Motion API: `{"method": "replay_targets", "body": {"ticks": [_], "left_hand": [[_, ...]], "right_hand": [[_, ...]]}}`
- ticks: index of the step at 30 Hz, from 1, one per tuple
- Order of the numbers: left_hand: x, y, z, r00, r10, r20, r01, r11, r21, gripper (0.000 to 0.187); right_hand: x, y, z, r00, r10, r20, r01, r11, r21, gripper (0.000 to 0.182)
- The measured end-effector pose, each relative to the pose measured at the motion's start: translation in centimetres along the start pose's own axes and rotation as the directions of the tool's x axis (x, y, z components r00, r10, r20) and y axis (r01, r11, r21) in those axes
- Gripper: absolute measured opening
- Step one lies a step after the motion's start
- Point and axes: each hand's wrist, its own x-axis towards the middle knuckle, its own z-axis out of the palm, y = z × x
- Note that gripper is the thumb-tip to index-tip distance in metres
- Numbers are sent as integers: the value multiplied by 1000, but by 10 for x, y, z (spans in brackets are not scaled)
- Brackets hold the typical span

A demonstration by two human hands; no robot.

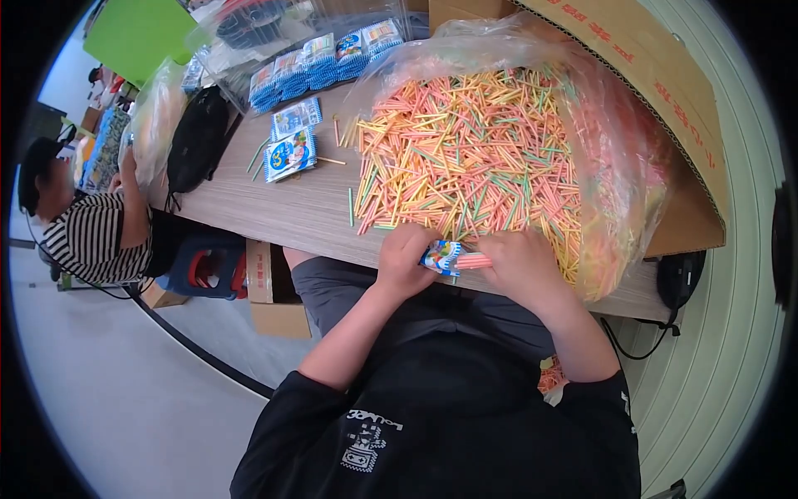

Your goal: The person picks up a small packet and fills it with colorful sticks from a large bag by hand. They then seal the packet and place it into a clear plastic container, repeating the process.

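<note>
At the table's front edge my left hand (405,259) is closed on a small blue-and-white packet (440,256) with a printed picture. My right hand (522,264) pinches a small bundle of thin pink sticks (475,260), whose ends are right at the packet's right-hand opening. Just beyond both hands spreads a large heap of thin pink, yellow and green sticks (474,150), spilling from a clear plastic bag (611,166). Several plump packets (290,155) of the same blue print lie on the table to the left of the heap.
A big cardboard box (694,125) stands around the bag on the right. Rows of blue packets (320,62) sit at the back, beside a clear plastic bin (249,33). A black pouch (198,137) lies at the table's left end. Farther left sits a person in a striped top (96,233).
</note>
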Motion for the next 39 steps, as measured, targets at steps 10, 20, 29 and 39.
{"method": "replay_targets", "body": {"ticks": [10, 20, 29, 39], "left_hand": [[-1, 1, 5, 999, 43, 26, -45, 996, 76, 41], [0, 3, 5, 994, -106, 17, 104, 991, 82, 37], [-7, 6, 3, 940, -323, -113, 306, 941, -146, 53], [-35, 9, -11, 943, -333, 27, 301, 810, -503, 48]], "right_hand": [[5, -19, 1, 1000, 12, -26, -22, 918, -396, 5], [18, -31, -1, 997, -36, -63, 32, 998, -63, 28], [11, -54, 33, 914, 212, -347, 95, 719, 688, 55], [-2, -40, 57, 852, 52, -521, 239, 847, 475, 38]]}}
